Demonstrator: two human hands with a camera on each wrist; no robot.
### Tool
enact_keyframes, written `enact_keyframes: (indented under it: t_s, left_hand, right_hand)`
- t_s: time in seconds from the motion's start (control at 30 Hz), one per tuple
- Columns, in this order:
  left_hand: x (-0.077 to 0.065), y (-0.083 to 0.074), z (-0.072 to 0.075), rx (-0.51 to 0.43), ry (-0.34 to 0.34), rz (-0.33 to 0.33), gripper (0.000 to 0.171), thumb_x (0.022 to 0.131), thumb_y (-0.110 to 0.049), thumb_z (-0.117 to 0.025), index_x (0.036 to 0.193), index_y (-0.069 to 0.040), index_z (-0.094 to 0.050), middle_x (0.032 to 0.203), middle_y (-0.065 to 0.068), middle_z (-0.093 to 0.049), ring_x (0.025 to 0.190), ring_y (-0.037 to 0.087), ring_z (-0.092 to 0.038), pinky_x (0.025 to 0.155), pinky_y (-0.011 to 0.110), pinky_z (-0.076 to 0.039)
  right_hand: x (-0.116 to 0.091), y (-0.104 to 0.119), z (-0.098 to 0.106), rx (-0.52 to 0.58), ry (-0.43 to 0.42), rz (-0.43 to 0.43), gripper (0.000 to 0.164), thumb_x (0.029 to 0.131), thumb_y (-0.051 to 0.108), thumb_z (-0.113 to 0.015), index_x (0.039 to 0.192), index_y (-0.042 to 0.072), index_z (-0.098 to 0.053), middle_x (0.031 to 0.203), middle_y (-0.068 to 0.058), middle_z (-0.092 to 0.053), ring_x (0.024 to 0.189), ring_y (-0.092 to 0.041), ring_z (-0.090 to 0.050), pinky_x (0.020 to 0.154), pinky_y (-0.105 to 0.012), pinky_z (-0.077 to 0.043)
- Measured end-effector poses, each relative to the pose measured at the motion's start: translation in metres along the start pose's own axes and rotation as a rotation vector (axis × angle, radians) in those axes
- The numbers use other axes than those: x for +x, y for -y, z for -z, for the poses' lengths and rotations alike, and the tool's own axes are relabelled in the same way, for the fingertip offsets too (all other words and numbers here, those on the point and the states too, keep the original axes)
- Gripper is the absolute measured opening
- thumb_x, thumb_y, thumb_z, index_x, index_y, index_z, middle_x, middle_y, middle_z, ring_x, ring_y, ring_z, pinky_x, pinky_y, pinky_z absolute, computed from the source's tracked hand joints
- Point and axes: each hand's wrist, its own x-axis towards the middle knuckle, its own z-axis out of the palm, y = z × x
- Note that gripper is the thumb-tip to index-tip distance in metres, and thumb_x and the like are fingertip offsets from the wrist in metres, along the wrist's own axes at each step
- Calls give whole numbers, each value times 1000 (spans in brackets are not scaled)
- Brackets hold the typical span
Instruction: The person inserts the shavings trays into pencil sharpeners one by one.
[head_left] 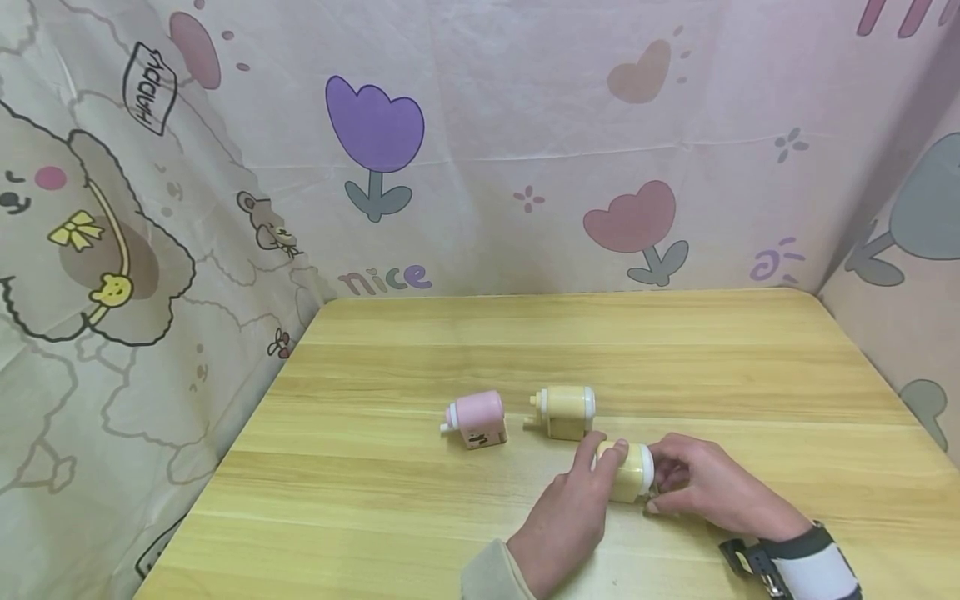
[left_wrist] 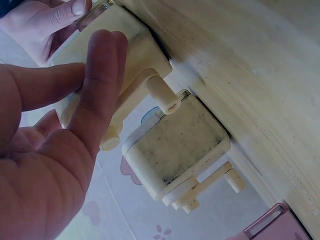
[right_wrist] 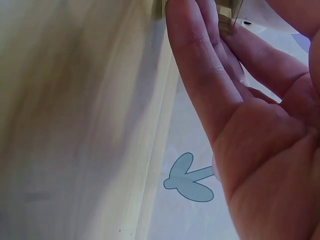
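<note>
In the head view, a yellow crank pencil sharpener point(head_left: 628, 471) with a white end sits near the table's front. My left hand point(head_left: 570, 517) holds it from the left, fingers over its top and side. At its white end my right hand point(head_left: 697, 483) pinches a small clear part point(left_wrist: 95, 14), partly hidden by the fingers. The crank point(left_wrist: 162, 95) shows beside my left fingers in the left wrist view. Behind it stands a second yellow pencil sharpener point(head_left: 567, 412), its crank pointing left. Further left is a pink pencil sharpener point(head_left: 480, 419); neither hand touches these two.
All three sharpeners are on a wood-grain table point(head_left: 360, 500). A printed cloth point(head_left: 495, 100) hangs behind the table and along both sides. A strap with a buckle point(head_left: 757, 567) is around the right wrist.
</note>
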Motion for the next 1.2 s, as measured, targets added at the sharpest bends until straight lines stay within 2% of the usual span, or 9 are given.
enact_keyframes:
  t_s: [0.47, 0.8, 1.2]
  left_hand:
    - [0, 0, 0, -1, -4, -6, 71, 81, 10, -57, 143, -19, -38, 136, 4, -38, 46, -1, -30, 41, 7, -27]
    - [-1, 2, -1, 2, -26, -32, 72, 80, 10, -57, 143, -18, -38, 136, 7, -39, 47, 1, -33, 43, 8, -29]
    - [-1, 2, 1, -25, -23, -49, 72, 81, 11, -57, 143, -19, -37, 136, 7, -38, 47, 0, -32, 42, 7, -28]
  right_hand:
    - [3, 3, -2, 29, -4, 5, 54, 70, 38, -81, 113, 10, -62, 92, 1, -58, 82, -10, -61, 71, -28, -53]
    - [4, 2, -4, 19, -20, 22, 68, 69, 40, -81, 123, 5, -57, 96, 3, -61, 83, -9, -60, 72, -29, -53]
    - [4, 3, -6, 45, -32, 37, 65, 70, 37, -81, 122, 7, -57, 101, 1, -62, 84, -10, -62, 73, -29, -53]
